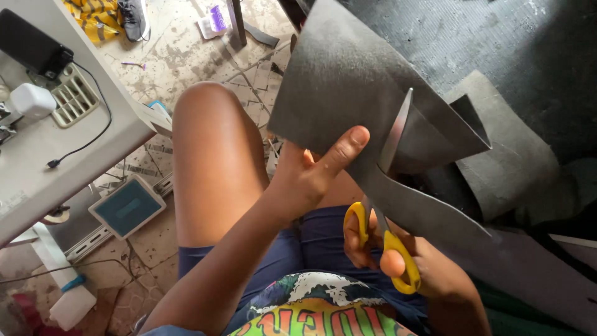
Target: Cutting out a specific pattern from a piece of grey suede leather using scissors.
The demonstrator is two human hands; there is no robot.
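My left hand grips a large dark grey foam sheet by its lower edge, thumb pressed on the top face. My right hand holds scissors with yellow handles, fingers through the loops. The steel blades are apart and sit in a cut running up into the sheet. A long strip of the sheet hangs off to the right of the cut. I am seated, with my bare knee to the left of the sheet.
A white sewing-machine table with a black cable and a foot pedal stands at the left. More grey foam pieces lie at the right on a dark mat. Cloth and shoes lie on the stained tile floor at the top left.
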